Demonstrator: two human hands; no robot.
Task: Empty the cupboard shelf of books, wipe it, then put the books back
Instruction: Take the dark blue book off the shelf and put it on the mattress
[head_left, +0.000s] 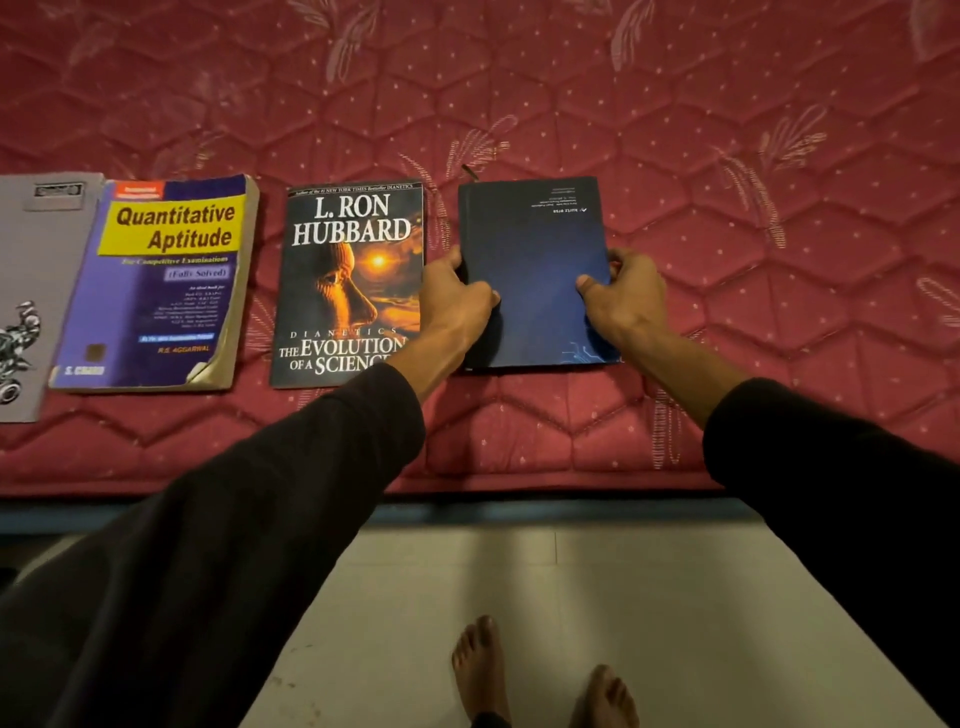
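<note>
A dark blue hardcover book (535, 260) lies flat on the red quilted mattress (727, 156), its small print upside down to me. My left hand (457, 296) grips its left edge, thumb on the cover. My right hand (623, 296) grips its right edge the same way. Left of it lie a black paperback with an orange face (348, 275), a blue and yellow "Quantitative Aptitude" book (161, 291), and a grey book (31, 291) cut off by the frame's left edge. The cupboard shelf is out of view.
The books lie in a row near the mattress's front edge (519, 483). Beyond them the mattress is bare. Below is pale tiled floor (571, 597) with my bare feet (540, 675).
</note>
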